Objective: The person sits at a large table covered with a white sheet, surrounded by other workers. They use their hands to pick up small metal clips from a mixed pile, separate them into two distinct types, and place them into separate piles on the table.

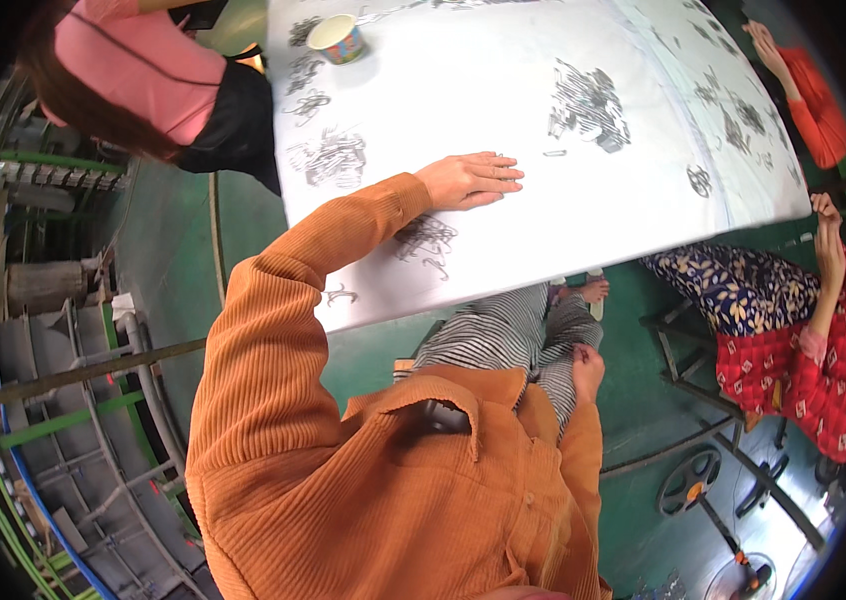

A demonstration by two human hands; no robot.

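My left hand (470, 182) lies flat on a white-covered table (503, 235), palm down, fingers stretched out, holding nothing. Patches of black scribbled marks (591, 105) spread over the white surface, one of them (426, 240) just below my left wrist. Lower down, my right hand (588, 372) rests on the leg of my striped trousers (493, 332); its fingers look loosely curled, with nothing seen in them. A paper cup (338, 40) with a colourful side stands upright toward the table's far left, beyond my left hand's reach.
A person in a pink top (143, 75) is at the table's left. On the right sit a person in a red patterned top (793, 385) and another in an orange-red sleeve (818, 110). Grey metal frames (53, 400) stand left; a black wheel (690, 483) lies lower right.
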